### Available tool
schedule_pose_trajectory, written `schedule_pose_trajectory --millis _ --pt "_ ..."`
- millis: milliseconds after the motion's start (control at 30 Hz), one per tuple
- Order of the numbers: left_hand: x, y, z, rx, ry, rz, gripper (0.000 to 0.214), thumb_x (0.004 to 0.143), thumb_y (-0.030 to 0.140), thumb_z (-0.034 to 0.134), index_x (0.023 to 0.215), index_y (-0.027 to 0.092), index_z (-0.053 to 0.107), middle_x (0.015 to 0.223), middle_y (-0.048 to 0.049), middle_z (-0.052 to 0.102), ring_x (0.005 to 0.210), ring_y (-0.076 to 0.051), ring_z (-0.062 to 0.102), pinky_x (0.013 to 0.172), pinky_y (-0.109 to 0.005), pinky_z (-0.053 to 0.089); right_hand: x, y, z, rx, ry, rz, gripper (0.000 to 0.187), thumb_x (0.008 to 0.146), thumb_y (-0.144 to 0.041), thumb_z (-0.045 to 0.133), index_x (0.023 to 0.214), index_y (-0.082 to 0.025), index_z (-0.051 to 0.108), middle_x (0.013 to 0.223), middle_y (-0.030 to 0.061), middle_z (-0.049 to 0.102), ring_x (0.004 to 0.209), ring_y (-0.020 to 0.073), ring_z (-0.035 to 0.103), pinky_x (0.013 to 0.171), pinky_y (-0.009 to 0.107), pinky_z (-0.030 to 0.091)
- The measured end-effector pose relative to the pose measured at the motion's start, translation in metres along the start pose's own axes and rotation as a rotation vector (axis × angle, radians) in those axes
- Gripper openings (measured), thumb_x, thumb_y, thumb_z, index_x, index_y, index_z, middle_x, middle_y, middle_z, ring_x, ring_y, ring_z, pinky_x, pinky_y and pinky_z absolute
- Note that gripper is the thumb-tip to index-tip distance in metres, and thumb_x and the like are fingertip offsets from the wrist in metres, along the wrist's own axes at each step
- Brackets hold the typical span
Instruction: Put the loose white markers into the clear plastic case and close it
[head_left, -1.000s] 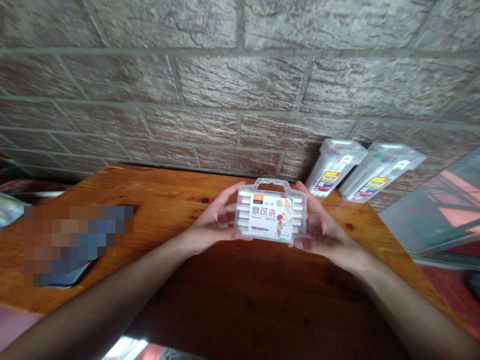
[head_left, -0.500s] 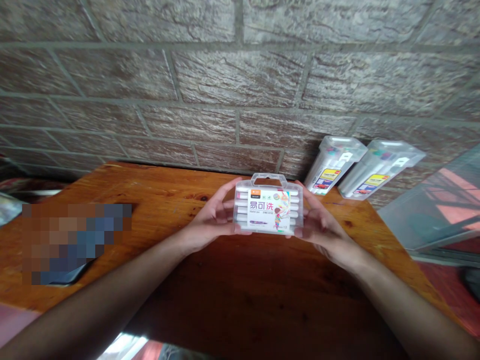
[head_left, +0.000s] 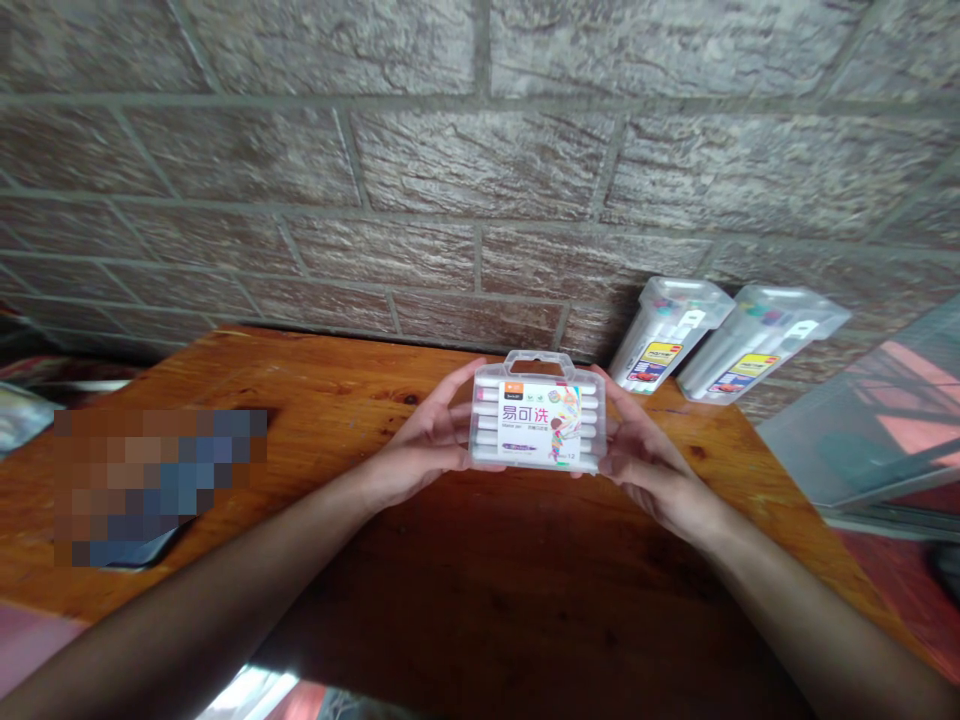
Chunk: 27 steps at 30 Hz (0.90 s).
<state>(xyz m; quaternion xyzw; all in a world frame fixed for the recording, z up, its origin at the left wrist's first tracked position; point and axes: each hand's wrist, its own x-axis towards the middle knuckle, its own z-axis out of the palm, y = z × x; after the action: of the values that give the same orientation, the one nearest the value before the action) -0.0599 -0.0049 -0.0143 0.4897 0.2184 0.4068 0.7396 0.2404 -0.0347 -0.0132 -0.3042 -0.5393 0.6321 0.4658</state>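
A clear plastic case of markers (head_left: 537,418) with a colourful label and a carry handle on top is held upright above the wooden table (head_left: 465,560). My left hand (head_left: 424,445) grips its left end, fingers curled behind it. My right hand (head_left: 645,460) grips its right end the same way. The label faces me, and white marker barrels show through the plastic.
Two more clear marker cases (head_left: 664,335) (head_left: 754,345) lean against the brick wall (head_left: 480,160) at the table's back right. A dark flat object (head_left: 142,550) lies at the table's left. A glass pane (head_left: 885,420) slopes beyond the right edge.
The case has tipped back a little and sits slightly farther from me than a second ago; both hands keep the same hold.
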Motion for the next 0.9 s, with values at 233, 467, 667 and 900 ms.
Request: schedule_pose_trajectory --millis 233,467,667,900 --pt "0.003 -0.003 -0.001 -0.054 0.005 0.005 0.1 0.08 0.011 0.077 0.164 0.045 0.035 0.147 -0.0088 0.067 0.118 -0.031 0.074 0.092 -0.047 0.067 -0.001 0.0 0.0 -0.039 0.012 0.005 0.101 0.087 -0.021 0.081 0.169 -0.044 0.028 0.147 0.0055 0.069 0.11 0.0249 0.074 0.087 0.037 0.058" --pt "0.004 -0.005 0.005 -0.043 0.099 0.019 0.07 0.093 0.023 0.077 0.156 0.038 0.051 0.145 -0.0098 0.069 0.122 -0.029 0.072 0.093 -0.042 0.066 0.0 0.005 -0.003 -0.109 0.075 -0.006 0.096 0.088 -0.029 0.084 0.167 -0.044 0.032 0.148 0.0055 0.069 0.12 0.0279 0.073 0.101 0.044 0.057" --pt "0.005 -0.006 0.004 0.024 0.07 0.04 0.04 0.093 0.028 0.079 0.132 0.025 0.069 0.139 -0.0124 0.072 0.118 -0.029 0.074 0.091 -0.04 0.066 0.003 0.002 0.002 -0.168 0.096 -0.01 0.06 0.089 -0.031 0.085 0.145 -0.033 0.064 0.138 0.0062 0.076 0.118 0.0281 0.074 0.104 0.042 0.057" --pt "0.007 -0.008 0.002 0.084 0.075 0.085 0.042 0.094 0.03 0.08 0.134 0.026 0.068 0.137 -0.0111 0.074 0.118 -0.026 0.075 0.097 -0.037 0.063 0.005 -0.003 0.007 -0.206 0.104 -0.046 0.046 0.09 -0.035 0.085 0.134 -0.029 0.071 0.131 0.0075 0.079 0.112 0.0286 0.077 0.106 0.047 0.058"
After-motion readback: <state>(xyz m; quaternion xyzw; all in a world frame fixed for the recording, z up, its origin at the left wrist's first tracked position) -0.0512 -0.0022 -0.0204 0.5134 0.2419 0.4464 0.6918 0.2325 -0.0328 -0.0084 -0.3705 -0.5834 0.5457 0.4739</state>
